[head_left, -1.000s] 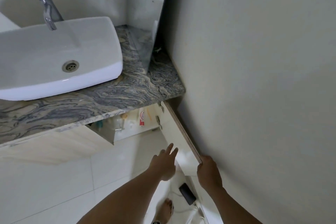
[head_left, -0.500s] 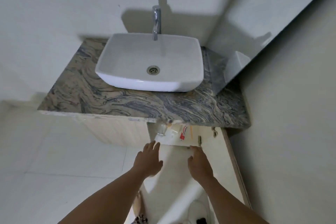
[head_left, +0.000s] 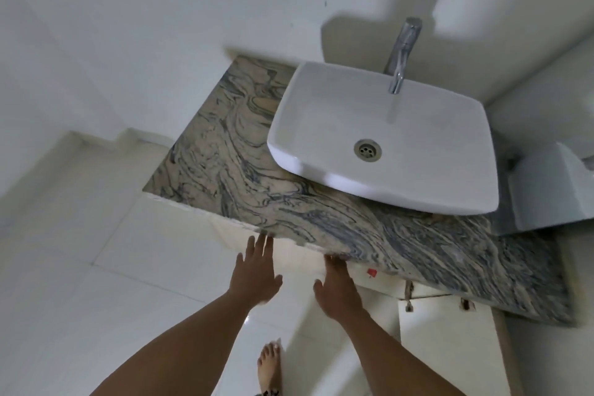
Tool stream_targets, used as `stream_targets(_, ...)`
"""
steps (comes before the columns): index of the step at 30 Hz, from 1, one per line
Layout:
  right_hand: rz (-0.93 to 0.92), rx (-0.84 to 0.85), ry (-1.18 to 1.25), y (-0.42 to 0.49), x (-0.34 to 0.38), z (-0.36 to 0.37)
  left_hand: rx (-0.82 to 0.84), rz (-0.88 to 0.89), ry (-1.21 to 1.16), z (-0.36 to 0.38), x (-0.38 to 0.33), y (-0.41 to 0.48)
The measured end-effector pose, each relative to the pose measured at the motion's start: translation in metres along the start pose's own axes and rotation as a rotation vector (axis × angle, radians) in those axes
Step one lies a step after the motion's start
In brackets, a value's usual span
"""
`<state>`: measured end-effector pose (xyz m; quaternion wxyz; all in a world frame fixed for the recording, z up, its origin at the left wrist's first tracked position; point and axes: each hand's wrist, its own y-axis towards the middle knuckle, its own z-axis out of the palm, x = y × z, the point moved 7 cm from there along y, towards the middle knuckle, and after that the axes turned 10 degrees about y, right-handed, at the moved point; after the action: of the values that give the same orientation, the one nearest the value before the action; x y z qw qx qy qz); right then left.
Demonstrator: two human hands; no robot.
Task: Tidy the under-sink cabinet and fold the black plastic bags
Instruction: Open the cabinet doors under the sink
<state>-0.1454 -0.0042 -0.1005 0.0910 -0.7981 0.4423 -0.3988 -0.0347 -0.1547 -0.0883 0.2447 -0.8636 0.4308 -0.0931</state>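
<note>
Under-sink cabinet sits below the near edge of the marbled bench. From up here you see only a thin slice of it: a pale opening to the right of your hands, with a small red label just under the bench lip. Its white door stands swung out at the near right.

Your left grip is open, fingers straight and slightly spread. The tips come close to the bench's front edge, though whether they touch it is hard to say in the blur. Your right grip reaches forward beside it, thumb out to the left. Its fingers run up under the bench lip, where the tips are hidden, so it cannot be told whether it holds anything.

On the bench, farther back and to the right, rests the white basin with its drain and a chrome tap behind. Your bare foot stands on the white tiled floor, near, between your forearms
</note>
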Motion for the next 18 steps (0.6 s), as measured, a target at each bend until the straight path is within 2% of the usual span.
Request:
stream_targets(8,0.098,0.023,-0.156,0.021,-0.001,0.017,0.07,0.085,0.01,0.007,0.009,0.03)
stream_targets(18,0.099,-0.069,-0.243,0.018,0.002,0.024,0.074,0.051,-0.117,0.015,0.013,0.025)
